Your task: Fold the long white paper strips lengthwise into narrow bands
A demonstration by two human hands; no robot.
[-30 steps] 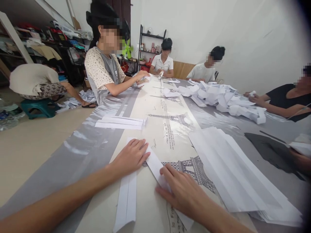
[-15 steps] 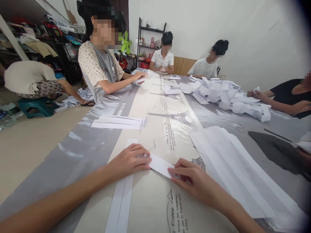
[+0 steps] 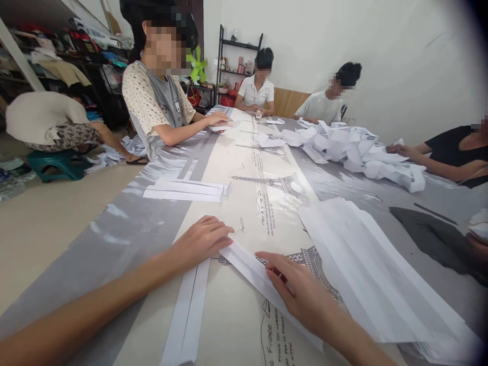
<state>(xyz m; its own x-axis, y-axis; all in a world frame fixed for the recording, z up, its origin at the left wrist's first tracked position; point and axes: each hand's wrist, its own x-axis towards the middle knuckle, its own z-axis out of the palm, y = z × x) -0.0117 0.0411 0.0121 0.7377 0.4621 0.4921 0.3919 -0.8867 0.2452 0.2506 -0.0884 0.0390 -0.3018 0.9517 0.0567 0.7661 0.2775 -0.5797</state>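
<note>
A white folded paper strip (image 3: 244,268) lies slantwise across the table, its near end running under my right wrist. At its far end my left hand (image 3: 202,236) pinches the tip between thumb and fingers. My right hand (image 3: 295,279) hovers over or lightly touches the strip's right edge, with thumb and index finger apart and nothing visibly gripped. Beneath my left hand and forearm runs a pair of long flat strips (image 3: 190,310). Farther off lies a small stack of strips (image 3: 185,191).
To the right is a fanned stack of white paper sheets (image 3: 366,269). Beyond it sits a large heap of folded strips (image 3: 343,145). Several people sit around the printed table cover (image 3: 221,335). One person crouches on a green stool (image 3: 57,165) at left.
The strip, short between my hands before, now stretches longer toward me. My right hand's fingers have loosened from its pinch. My left hand has shifted slightly left and up.
</note>
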